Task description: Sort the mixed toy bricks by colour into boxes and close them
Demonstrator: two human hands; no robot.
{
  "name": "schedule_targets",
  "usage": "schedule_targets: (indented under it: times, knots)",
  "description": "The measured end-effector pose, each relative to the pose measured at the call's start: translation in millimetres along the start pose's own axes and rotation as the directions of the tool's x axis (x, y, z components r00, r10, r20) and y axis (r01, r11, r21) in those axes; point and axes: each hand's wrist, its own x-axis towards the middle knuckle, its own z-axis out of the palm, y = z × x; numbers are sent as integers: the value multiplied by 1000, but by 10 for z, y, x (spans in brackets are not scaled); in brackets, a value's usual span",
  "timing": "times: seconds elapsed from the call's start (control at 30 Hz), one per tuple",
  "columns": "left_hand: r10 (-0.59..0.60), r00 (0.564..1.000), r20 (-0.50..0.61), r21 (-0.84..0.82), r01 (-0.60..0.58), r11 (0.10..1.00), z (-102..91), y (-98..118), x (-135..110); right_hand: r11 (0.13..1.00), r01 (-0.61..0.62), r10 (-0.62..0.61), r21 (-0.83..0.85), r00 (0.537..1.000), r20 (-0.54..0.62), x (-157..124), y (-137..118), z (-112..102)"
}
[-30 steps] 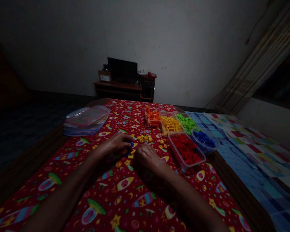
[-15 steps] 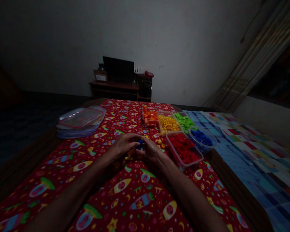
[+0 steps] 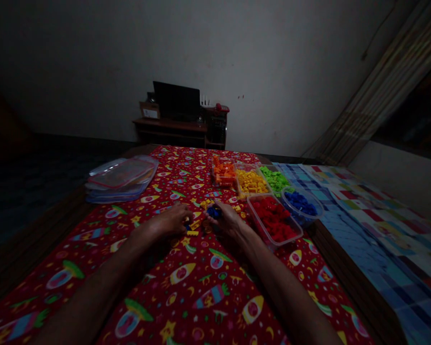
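Observation:
My right hand (image 3: pixel 228 218) has its fingers closed around a dark blue toy brick piece (image 3: pixel 214 212) above the middle of the table. Several yellow bricks (image 3: pixel 205 204) lie just beyond it. To the left, my left hand (image 3: pixel 173 219) reaches down to the cloth with its fingers curled; what they grip is hidden. Right by its fingertips are loose yellow bricks (image 3: pixel 192 233) and a bit of blue. The two hands are apart.
Clear tubs of orange bricks (image 3: pixel 224 173), yellow bricks (image 3: pixel 252 182), green bricks (image 3: pixel 275 179), red bricks (image 3: pixel 273 220) and blue bricks (image 3: pixel 300 203) stand to the right. Stacked plastic lids (image 3: pixel 120 179) lie at the left on a red patterned tablecloth (image 3: pixel 208 278).
Both hands were together at the blue piece; now my left hand has let go and moved left and down to the loose bricks. My right hand keeps the blue piece.

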Motion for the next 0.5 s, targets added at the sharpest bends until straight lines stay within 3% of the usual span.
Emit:
schedule_targets:
  times: [0.13,0.27,0.37,0.5]
  knots:
    - [65,996,-63,-27,-67,997,42,-85,66,1000,17,-17,-21,1000,17,-2,0,-4]
    - [41,964,-263,-147,-82,986,-49,-143,135,998,-5,6,-70,1000,12,-33,-11,24]
    - [32,920,-390,-203,-119,972,-104,-11,165,995,-27,31,-99,999,41,-65,12,62]
    - [75,909,-409,-210,-174,962,-51,228,197,998,-34,42,-56,988,149,-78,89,91]
